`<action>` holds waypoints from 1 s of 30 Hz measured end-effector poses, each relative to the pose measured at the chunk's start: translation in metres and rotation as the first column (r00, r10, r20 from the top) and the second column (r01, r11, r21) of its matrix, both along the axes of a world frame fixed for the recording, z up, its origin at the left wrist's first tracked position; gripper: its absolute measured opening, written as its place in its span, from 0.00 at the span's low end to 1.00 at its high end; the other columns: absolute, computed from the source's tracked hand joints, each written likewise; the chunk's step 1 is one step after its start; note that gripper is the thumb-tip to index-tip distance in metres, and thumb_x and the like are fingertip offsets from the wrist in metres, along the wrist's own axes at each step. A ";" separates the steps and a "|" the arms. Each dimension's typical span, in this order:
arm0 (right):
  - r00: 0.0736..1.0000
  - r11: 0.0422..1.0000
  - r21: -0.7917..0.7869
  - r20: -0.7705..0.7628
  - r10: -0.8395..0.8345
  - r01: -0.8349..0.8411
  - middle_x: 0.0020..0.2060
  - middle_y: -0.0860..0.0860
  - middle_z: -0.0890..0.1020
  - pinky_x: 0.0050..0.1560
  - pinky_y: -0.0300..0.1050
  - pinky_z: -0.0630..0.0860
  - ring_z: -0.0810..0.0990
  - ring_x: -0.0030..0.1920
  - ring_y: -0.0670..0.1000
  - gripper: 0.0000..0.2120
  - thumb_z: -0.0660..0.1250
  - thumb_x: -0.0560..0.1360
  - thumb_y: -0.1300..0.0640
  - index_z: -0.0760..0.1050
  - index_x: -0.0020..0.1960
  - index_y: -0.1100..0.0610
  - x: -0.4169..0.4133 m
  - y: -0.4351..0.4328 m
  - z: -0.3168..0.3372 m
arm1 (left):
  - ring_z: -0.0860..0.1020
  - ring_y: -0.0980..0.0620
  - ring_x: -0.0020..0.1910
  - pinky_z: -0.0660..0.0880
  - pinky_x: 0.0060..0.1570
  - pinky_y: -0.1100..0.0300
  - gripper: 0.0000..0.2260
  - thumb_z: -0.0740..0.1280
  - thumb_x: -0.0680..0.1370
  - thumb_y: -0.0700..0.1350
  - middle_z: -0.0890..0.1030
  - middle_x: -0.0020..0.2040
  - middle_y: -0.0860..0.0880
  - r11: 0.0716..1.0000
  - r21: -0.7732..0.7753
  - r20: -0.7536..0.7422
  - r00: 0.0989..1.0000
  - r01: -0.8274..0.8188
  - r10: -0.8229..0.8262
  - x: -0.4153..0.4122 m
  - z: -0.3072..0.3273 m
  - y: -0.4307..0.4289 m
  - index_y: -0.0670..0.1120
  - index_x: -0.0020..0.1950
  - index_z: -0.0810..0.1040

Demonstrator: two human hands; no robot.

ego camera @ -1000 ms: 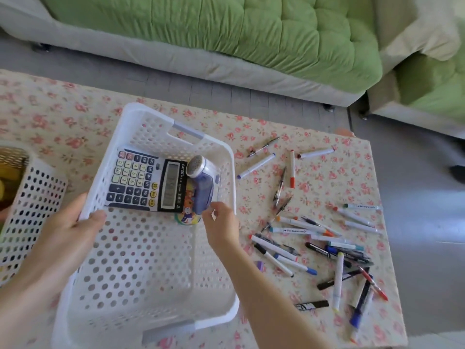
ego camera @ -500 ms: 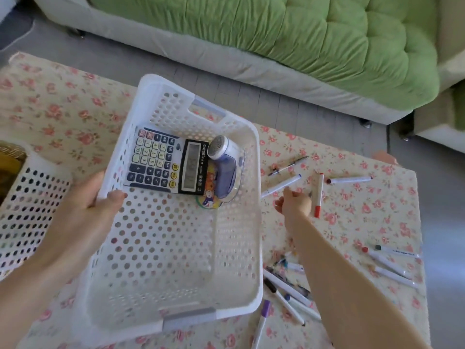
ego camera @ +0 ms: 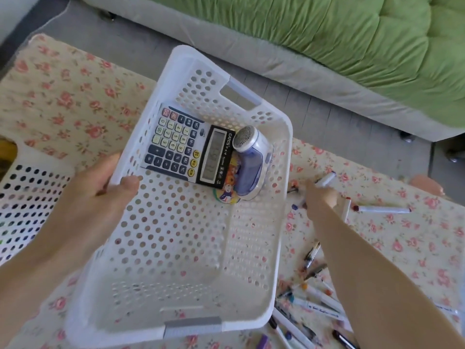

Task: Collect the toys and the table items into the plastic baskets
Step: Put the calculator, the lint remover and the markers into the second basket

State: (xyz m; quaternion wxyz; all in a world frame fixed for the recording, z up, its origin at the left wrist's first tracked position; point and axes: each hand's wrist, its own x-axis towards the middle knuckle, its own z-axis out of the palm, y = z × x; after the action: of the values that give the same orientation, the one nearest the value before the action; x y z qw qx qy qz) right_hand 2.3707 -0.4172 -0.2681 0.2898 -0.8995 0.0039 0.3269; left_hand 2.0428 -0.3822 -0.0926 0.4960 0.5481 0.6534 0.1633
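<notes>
Just right of the white basket (ego camera: 254, 243), a white marker (ego camera: 326, 178) slants away rightward under the right hand (ego camera: 320, 196), its grip too blurred to tell; the left hand (ego camera: 83, 197) clamps the basket's rim.

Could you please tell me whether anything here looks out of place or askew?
Yes: the white basket is tilted, the left hand gripping its rim, with the calculator and lint shaver crowded at its far end. Pens lie scattered loose across the tablecloth beside it; the right hand grips a marker.
</notes>
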 end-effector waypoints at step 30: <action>0.945 0.911 -0.263 -0.008 0.327 -0.318 0.27 0.51 0.68 0.20 0.38 0.62 0.65 0.24 0.48 0.11 0.63 0.76 0.60 0.66 0.37 0.59 0.002 -0.121 -0.003 | 0.77 0.30 0.40 0.72 0.38 0.49 0.23 0.59 0.79 0.42 0.78 0.50 0.32 0.982 0.071 0.030 0.984 0.174 -0.176 0.046 -0.011 -0.014 0.74 0.41 0.72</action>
State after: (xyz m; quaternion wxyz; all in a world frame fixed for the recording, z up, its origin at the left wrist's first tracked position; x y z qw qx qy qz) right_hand 2.3727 -0.5386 -0.2714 0.1111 -0.9238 -0.1070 0.3503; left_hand 2.0887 -0.3963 -0.1032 0.5011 0.6170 0.5877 0.1511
